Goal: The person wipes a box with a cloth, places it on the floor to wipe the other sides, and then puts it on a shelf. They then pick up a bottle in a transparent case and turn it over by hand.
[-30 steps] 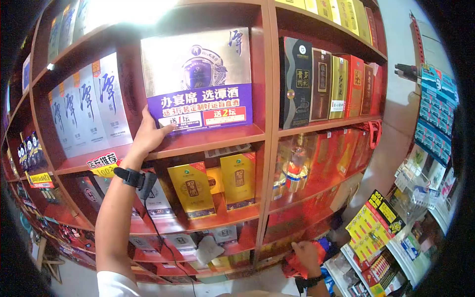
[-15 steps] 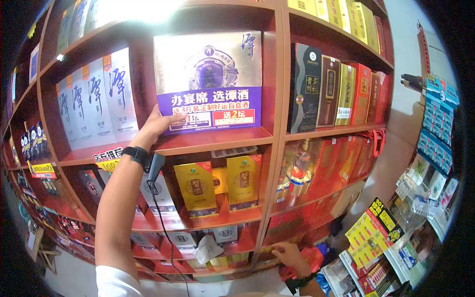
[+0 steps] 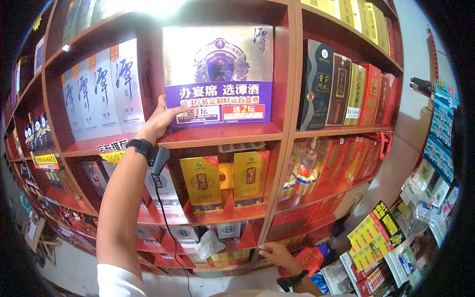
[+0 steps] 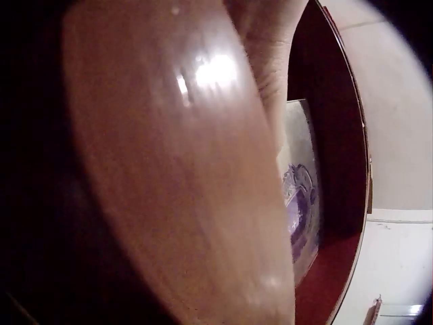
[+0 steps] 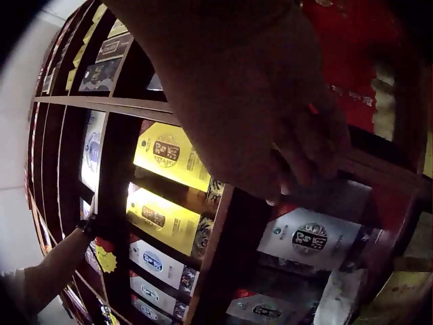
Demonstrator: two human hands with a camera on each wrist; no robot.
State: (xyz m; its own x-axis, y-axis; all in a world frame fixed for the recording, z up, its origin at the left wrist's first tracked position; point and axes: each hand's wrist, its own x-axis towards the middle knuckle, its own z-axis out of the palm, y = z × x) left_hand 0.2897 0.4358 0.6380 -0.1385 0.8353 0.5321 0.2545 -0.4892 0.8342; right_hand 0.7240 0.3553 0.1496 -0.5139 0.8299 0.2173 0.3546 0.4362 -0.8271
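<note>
A large silver gift box [image 3: 217, 54] with a purple promotional band stands upright on a wooden shelf in the head view. My left hand [image 3: 159, 119] grips its lower left edge, thumb on the front and fingers along the side. In the left wrist view the forearm and palm hide most of the scene, with part of the box front showing beside them. Low by the shelving, my right hand [image 3: 278, 256] hangs with loosely curled fingers and holds nothing. The right wrist view shows it in front of the lower shelf's white boxes [image 5: 308, 237].
Silver boxes [image 3: 101, 89] stand left of the gift box. Yellow boxes [image 3: 200, 183] are one shelf below; a black box [image 3: 316, 84] and others fill the right bay. A crumpled white bag [image 3: 209, 245] hangs low. Racks with a yellow card display [image 3: 368, 237] stand at the right.
The head view has shifted, so the shelves appear further right. My left hand keeps its hold on the gift box. My right hand has moved left, away from the red item, towards the shelf edge.
</note>
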